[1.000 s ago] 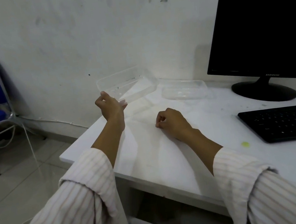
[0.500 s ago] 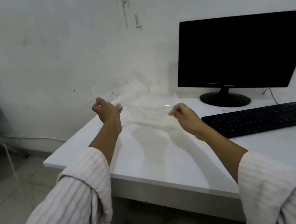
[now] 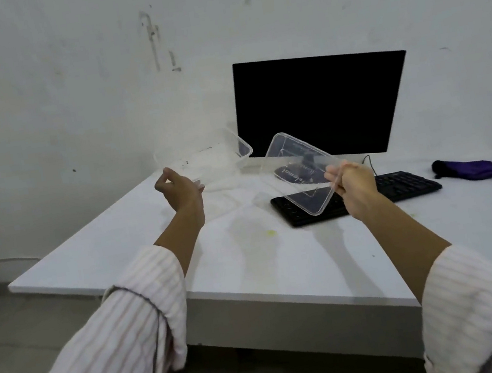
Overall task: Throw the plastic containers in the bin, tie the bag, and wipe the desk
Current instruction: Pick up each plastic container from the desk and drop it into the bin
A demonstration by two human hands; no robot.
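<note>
My left hand (image 3: 180, 191) pinches the near rim of a clear plastic container (image 3: 207, 157), held up above the back of the white desk (image 3: 113, 249). My right hand (image 3: 352, 184) grips the edge of a second clear container (image 3: 297, 171), lifted and tilted over the keyboard (image 3: 399, 186). A small yellow stain (image 3: 269, 233) and faint smears mark the desk between my arms. No bin or bag is in view.
A black monitor (image 3: 321, 103) stands at the back of the desk against the white wall. A purple cloth (image 3: 468, 172) lies to the right of the keyboard. The tiled floor (image 3: 20, 335) lies left of the desk.
My right hand has taken hold of the second container and lifted it off the desk, tilting it. My left hand keeps its container raised. The view has shifted right and back.
</note>
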